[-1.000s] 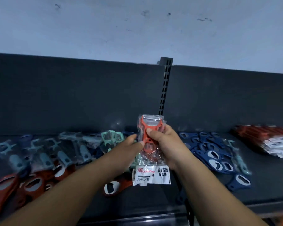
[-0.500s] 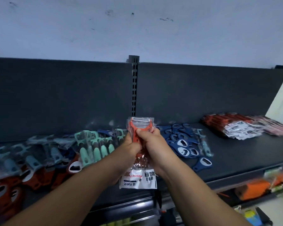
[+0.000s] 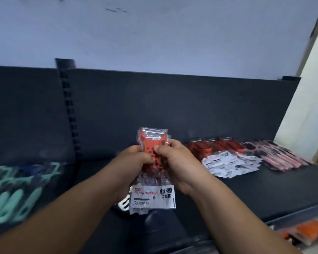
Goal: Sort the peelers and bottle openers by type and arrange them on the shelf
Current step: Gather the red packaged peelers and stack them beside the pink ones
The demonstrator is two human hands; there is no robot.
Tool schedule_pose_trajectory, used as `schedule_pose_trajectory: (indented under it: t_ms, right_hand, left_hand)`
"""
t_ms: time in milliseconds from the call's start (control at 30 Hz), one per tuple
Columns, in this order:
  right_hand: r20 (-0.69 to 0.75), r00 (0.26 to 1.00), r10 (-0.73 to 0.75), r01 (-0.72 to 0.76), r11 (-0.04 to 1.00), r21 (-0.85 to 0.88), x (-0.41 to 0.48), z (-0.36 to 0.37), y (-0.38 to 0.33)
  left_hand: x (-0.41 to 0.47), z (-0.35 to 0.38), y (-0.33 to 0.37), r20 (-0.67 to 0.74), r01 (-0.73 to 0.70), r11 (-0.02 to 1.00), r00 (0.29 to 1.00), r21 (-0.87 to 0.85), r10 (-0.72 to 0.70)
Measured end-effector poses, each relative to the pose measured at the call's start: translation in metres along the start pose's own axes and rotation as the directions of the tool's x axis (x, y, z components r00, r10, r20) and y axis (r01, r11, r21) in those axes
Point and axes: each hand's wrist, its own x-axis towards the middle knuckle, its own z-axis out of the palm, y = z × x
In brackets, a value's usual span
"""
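Above the middle of the dark shelf [image 3: 264, 195], I am watching both hands holding one orange peeler [image 3: 151, 143] in its clear bag, standing roughly upright, blade end up and the white label card [image 3: 152, 197] hanging at the bottom with its print reading upside down to me. The left hand [image 3: 134, 160] is pinching the bag from the left side, thumb pressing on the front of the orange handle and fingers curling behind; the right hand [image 3: 174, 162] is gripping it the same way from the right, and the two thumb tips are sitting just beside each other on the handle. Off to the right, lying on the shelf and well apart from the hands, a stack of red peelers [image 3: 215, 146] in bags is fanning its white cards toward me, and a group of pink packets [image 3: 283, 156] is lying just beside it, nearer the shelf's right end. Down at the left edge, teal peelers [image 3: 13, 195] are lying in a heap, badly blurred. Just under the left wrist a white loop [image 3: 124, 204] is peeking out beside the card; I am not able to tell what it is. Behind everything the dark back panel [image 3: 173, 107] and a slotted post [image 3: 68, 107] are standing against a pale wall [image 3: 154, 33], and some orange packets [image 3: 308, 230] are showing on a lower level at the bottom right
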Motion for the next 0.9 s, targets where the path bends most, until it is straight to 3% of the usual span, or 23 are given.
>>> schedule_pose_trajectory:
  t_ms: [200,400,733,900]
  right_hand:
    - [-0.059,0.998,-0.021,0.016,0.997,-0.073,0.012,-0.091,-0.036]
    - [-0.091,0.996,-0.013,0.008,0.998,-0.063,0.017,-0.146,-0.060]
    - [-0.107,0.994,0.036,-0.031,0.998,0.049,0.030,-0.182,-0.070]
    - [-0.091,0.995,0.039,-0.041,0.999,-0.023,0.038,-0.183,-0.068]
  left_hand:
    - [0.052,0.087,0.003,0.000,-0.012,0.997,1.000,-0.080,0.012]
    - [0.082,0.141,0.004,0.027,-0.023,0.999,0.999,-0.037,0.023]
    - [0.106,0.169,0.004,0.059,-0.021,0.999,0.998,0.037,0.019]
    - [0.112,0.166,0.005,0.055,0.020,1.000,0.998,0.019,-0.021]
